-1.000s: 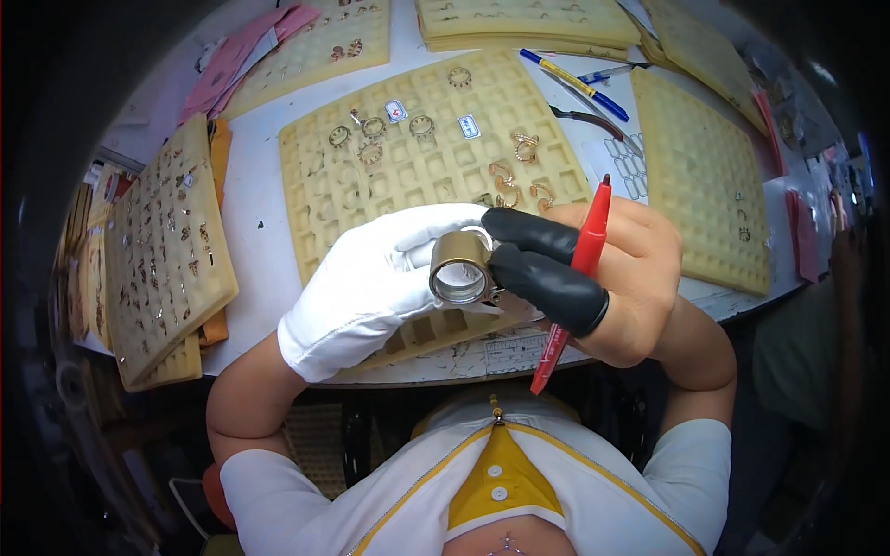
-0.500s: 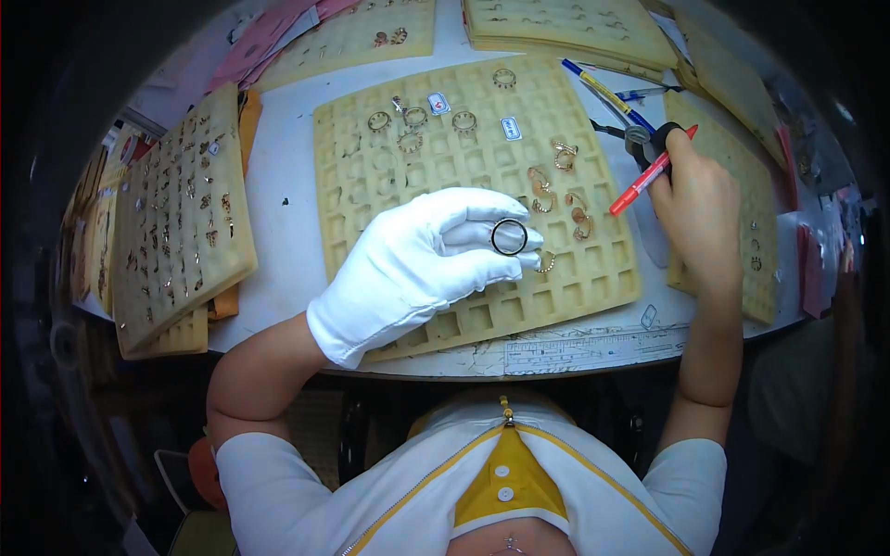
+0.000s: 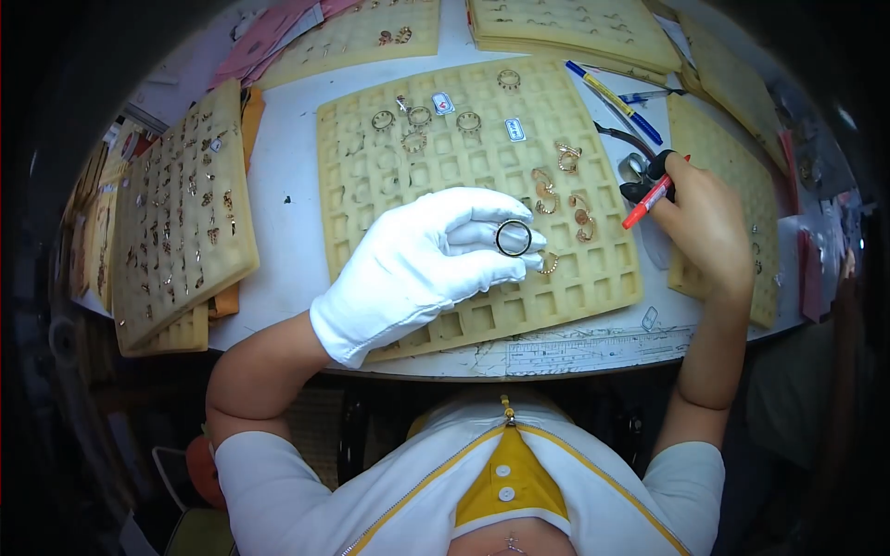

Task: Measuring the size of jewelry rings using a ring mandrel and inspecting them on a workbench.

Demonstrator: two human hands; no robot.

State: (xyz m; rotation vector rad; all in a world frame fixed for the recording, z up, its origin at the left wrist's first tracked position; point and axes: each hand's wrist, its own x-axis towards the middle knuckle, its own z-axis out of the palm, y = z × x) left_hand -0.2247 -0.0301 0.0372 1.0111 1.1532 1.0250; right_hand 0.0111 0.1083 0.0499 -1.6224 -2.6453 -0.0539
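My left hand wears a white glove and pinches a dark-rimmed ring above the yellow compartment tray. My right hand, black covers on its fingers, holds a red marker at the tray's right. Its fingertips touch a metal loupe; whether they still grip it is unclear. Several rings and curved gold pieces sit in the tray, with small labels.
A tilted tray of jewellery is at left; more trays stand behind and at right. Pens and dark-handled pliers lie back right. Pink papers are at back left, a printed ruler along the front edge.
My hands were together around the loupe a second ago. My right hand has moved to the back right with loupe and marker, then slightly down; the ring now shows in my left hand.
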